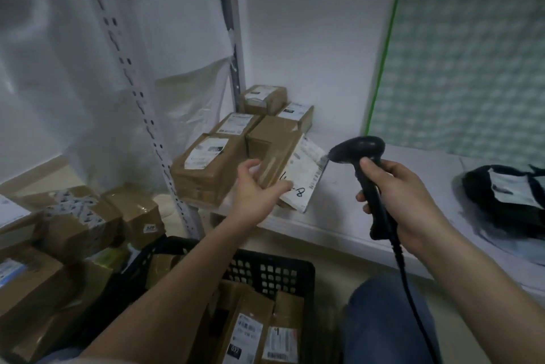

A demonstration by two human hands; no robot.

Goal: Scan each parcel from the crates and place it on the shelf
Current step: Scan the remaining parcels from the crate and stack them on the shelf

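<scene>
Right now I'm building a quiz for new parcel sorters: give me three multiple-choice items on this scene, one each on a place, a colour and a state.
1. Where is the labelled parcel at the left hand?
A. on the shelf
B. in the crate
C. on the floor

2. What colour is the scanner?
A. white
B. black
C. yellow

3. What is the right hand doing?
A. hanging idle
B. pressing a box
C. gripping the scanner

Answers: 1 A, it lies on the white board; 2 B, head and handle are black; 3 C, fingers curl round the handle.
</scene>
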